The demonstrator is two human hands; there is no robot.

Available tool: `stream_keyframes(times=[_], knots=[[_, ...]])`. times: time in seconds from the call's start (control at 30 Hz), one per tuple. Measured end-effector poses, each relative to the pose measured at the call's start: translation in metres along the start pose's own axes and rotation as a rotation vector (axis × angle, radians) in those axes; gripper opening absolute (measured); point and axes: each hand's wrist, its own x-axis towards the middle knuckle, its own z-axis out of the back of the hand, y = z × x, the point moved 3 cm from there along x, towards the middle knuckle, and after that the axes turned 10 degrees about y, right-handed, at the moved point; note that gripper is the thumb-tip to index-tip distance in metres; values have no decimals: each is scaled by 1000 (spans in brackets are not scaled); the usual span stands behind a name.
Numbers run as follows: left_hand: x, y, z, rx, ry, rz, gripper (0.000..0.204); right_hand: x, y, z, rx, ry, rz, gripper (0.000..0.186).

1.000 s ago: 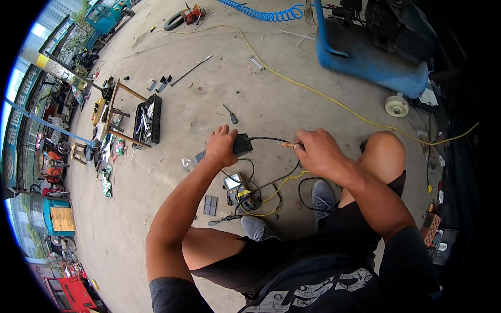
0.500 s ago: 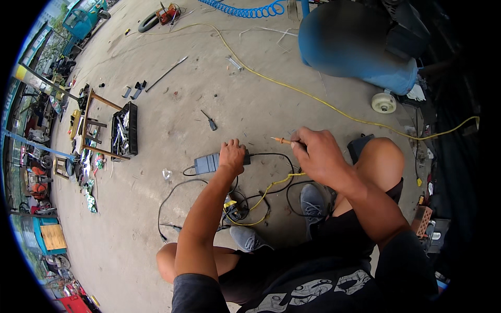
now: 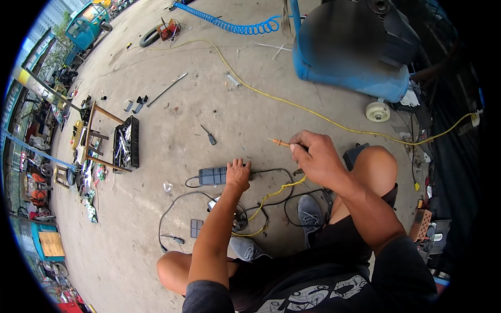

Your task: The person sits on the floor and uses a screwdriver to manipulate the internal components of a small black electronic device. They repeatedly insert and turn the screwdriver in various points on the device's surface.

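We cannot see the near end of the grey box (image 3: 213,176); the left hand (image 3: 239,174) covers it. The orange-handled tool (image 3: 279,142) disappears into the right hand (image 3: 314,155), so its rear length is hidden. The small parts by the black cables (image 3: 237,223) sit behind the left forearm. Contents of the black tray (image 3: 127,143) are too small to identify.

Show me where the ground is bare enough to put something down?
Bare concrete lies between the black tool tray and the small screwdriver, and again between the yellow cable and the right hand. It is crowded by the left hand, which rests on a grey box amid tangled black wires beside the shoes.
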Motion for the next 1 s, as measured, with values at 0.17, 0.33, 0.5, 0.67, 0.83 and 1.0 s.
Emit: stream_keyframes(times=[0.17, 0.33, 0.5, 0.67, 0.83, 1.0], knots=[[-12, 9, 36, -750, -222, -53, 48, -3, 1, 4, -10, -20, 49, 14], [-23, -8, 128, -1898, -228, -387, 39, -4, -9, 7, -7, -28, 41, 15], [-50, -40, 177, -1911, -206, -517, 36, -6, -5, 7, -54, -56, 74, 16], [-51, -50, 180, -1824, -274, -560, 31, -13, 2, 9, -80, -40, 65, 16], [-40, -45, 172, -1799, -406, -289, 32, -14, -3, 23, -179, -139, 115, 17], [-28, -58, 145, -1559, -345, -140, 46, -23, -7, 37, -174, -215, 115, 19]])
